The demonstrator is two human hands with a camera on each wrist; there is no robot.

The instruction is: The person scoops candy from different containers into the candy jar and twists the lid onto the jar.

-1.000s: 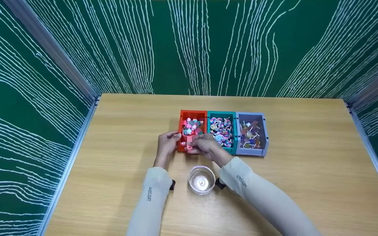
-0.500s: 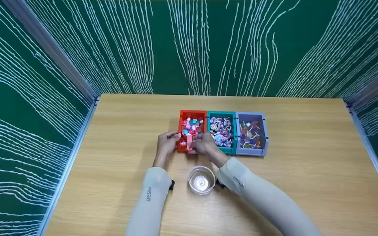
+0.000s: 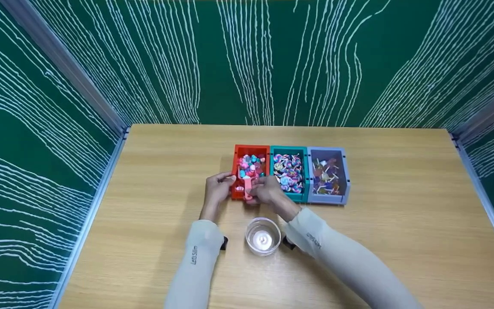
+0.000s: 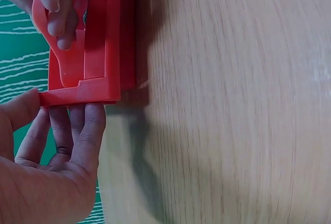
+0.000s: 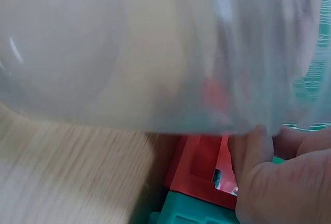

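My right hand (image 3: 270,192) pinches the handle of a pink scoop (image 3: 248,184) inside the red bin (image 3: 239,151). Small pink, white and teal pieces (image 3: 251,163) lie in that bin around the scoop's bowl, which is partly hidden by them. My left hand (image 3: 217,189) grips the bin's left wall. In the left wrist view, its thumb is at the rim and its fingers (image 4: 93,131) press the outer side. The scoop handle (image 4: 70,61) slants over the bin's front there. A clear plastic cup (image 5: 129,79) blocks much of the right wrist view.
A teal bin (image 3: 294,197) with swirled lollipop-like pieces adjoins the red one. Right of it stands a grey-purple bin (image 3: 328,199) with small translucent pieces on sticks. The clear cup (image 3: 263,251) stands on the wooden table (image 3: 144,193) between my forearms.
The scoop has shifted slightly towards me in the red bin, and the pieces around its bowl have moved. My left hand has stayed on the bin's wall.
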